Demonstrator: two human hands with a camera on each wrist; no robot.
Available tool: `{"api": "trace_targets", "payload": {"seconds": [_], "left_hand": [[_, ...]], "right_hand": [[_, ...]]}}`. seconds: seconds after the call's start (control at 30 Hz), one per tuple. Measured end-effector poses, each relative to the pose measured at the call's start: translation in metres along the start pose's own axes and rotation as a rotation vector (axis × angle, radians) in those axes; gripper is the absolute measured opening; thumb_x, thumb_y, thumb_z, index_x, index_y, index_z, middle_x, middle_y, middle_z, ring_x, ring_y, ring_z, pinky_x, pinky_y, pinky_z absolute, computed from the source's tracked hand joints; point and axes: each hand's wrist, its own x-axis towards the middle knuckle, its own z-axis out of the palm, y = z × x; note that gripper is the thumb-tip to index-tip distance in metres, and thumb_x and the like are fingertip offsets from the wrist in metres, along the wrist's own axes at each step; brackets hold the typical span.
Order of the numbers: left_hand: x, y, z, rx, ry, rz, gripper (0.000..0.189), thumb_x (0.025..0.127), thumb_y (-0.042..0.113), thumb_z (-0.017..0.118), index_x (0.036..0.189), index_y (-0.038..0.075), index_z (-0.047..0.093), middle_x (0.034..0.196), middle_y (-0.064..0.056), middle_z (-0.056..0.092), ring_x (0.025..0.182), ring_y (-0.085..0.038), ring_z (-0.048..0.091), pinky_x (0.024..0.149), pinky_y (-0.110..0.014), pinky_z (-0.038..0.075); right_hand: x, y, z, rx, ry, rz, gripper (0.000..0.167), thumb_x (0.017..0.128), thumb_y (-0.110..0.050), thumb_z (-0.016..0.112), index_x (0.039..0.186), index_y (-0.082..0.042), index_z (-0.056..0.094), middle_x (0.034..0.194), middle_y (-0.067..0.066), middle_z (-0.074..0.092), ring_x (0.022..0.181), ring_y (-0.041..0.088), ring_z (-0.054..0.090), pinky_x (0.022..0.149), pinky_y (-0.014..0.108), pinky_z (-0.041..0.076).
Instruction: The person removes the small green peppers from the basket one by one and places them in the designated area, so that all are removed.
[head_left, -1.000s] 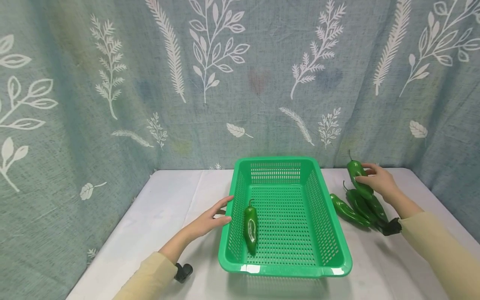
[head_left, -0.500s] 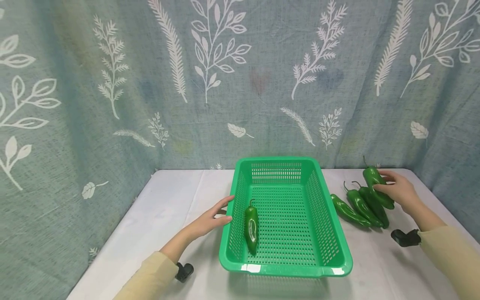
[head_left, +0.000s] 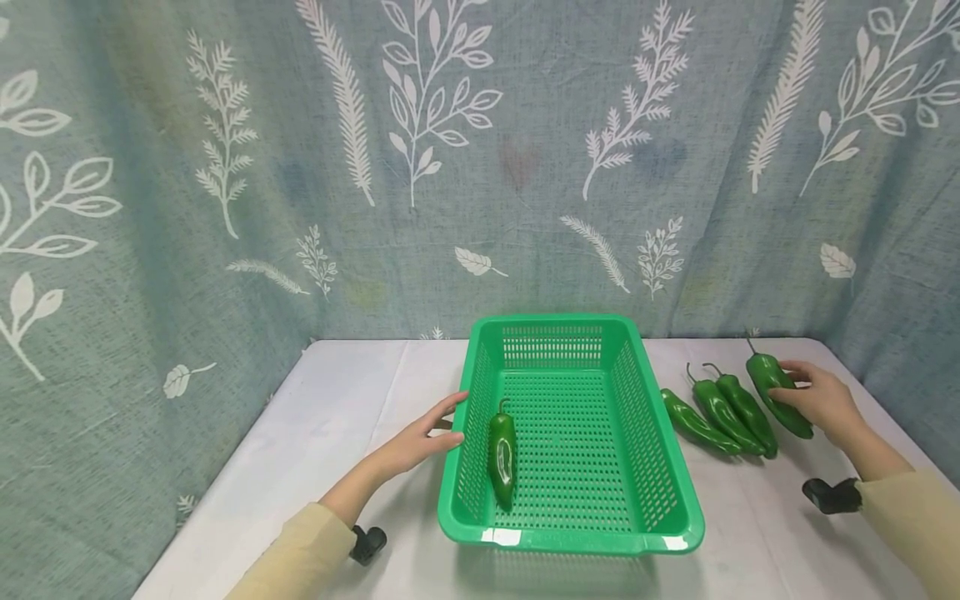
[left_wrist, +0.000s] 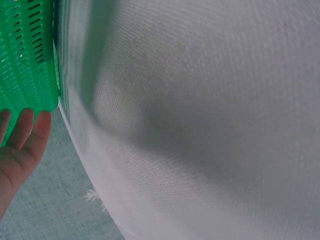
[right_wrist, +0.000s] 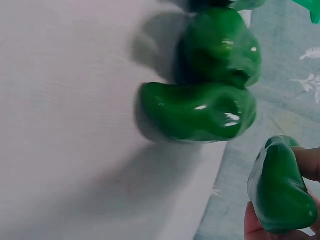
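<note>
My right hand (head_left: 823, 406) pinches a long green chili pepper (head_left: 776, 393) between thumb and fingers, to the right of the other peppers. Close up in the right wrist view, the held pepper (right_wrist: 281, 187) is glossy, with fingertips on both sides. Three more green chili peppers (head_left: 738, 408) lie side by side on the white cloth to its left. At the left rim of a green plastic basket (head_left: 573, 542), my left hand (head_left: 411, 444) has its fingers extended, fingertips right at the rim. One green chili pepper (head_left: 502, 458) lies inside the basket along its left wall.
A white cloth covers the table (head_left: 360, 375). Behind and on both sides hangs a grey-green curtain (head_left: 525, 250) with white leaf prints. A black wrist-worn device (head_left: 831, 495) sits under the right wrist, and a similar device (head_left: 367, 545) under the left.
My right hand has moved right and toward me with its pepper, lower and away from the other three, which now show fully. My left hand has stayed at the basket rim.
</note>
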Motion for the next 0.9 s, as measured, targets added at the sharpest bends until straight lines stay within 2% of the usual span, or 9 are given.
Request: {"api": "trace_targets", "payload": {"seconds": [0.13,0.5,0.9], "left_hand": [[0.001,0.000,0.000,-0.002,-0.002,0.001,0.065,0.092,0.031,0.052,0.147,0.023,0.018,0.146,-0.014,0.027,0.126,-0.035,0.037,0.096,-0.054,0.036],[-0.001,0.001,0.000,0.000,0.002,-0.004,0.065,0.092,0.031,0.053,0.147,0.023,0.019,0.146,-0.016,0.026,0.126,-0.035,0.036,0.096,-0.054,0.036],[-0.002,0.002,0.000,0.000,0.003,-0.001,0.065,0.092,0.030,0.053,0.147,0.024,0.019,0.146,-0.015,0.027,0.125,-0.035,0.037,0.096,-0.053,0.036]], "right_hand": [[-0.003,0.006,0.003,-0.014,-0.012,-0.003,0.068,0.087,-0.027,0.057,0.133,0.015,0.029,0.124,0.040,0.033,0.108,0.053,0.037,0.077,0.054,0.044],[-0.006,0.022,0.012,-0.019,-0.032,0.073,0.068,0.086,-0.024,0.058,0.133,0.014,0.028,0.126,0.041,0.030,0.111,0.056,0.031,0.083,0.060,0.039],[-0.006,0.027,0.012,-0.017,-0.089,0.123,0.067,0.088,-0.022,0.055,0.134,0.015,0.024,0.128,0.043,0.025,0.114,0.058,0.028,0.089,0.062,0.034]]}}
